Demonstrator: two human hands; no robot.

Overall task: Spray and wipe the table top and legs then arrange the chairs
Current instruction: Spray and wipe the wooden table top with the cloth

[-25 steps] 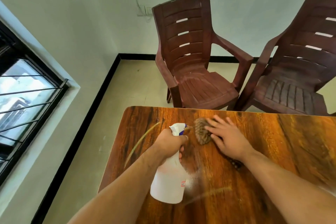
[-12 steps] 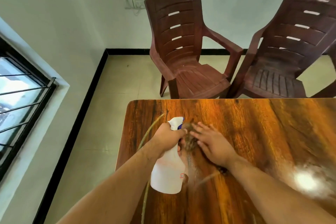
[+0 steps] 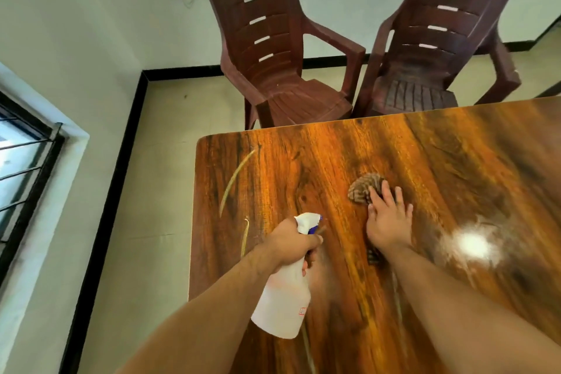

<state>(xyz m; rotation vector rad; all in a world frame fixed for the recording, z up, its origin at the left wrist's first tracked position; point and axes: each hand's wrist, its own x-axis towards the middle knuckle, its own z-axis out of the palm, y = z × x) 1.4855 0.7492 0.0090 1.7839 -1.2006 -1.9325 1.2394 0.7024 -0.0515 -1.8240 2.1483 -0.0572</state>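
Seen from the head, the left hand (image 3: pixel 290 244) has its grip curled round the neck of a white plastic spray bottle (image 3: pixel 282 304), held above the glossy brown wooden table (image 3: pixel 440 161). The right hand (image 3: pixel 388 222) lies flat, fingers straight, pressing a crumpled brown cloth (image 3: pixel 362 188) onto the table top. Two dark brown plastic chairs (image 3: pixel 273 48) stand just beyond its far edge.

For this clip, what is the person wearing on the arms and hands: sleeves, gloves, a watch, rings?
Nothing that shows. The left hand and right hand are bare, with no gloves and no rings visible. The left forearm and right forearm are bare down to the frame edge, with no sleeve, watch or wristband in view.
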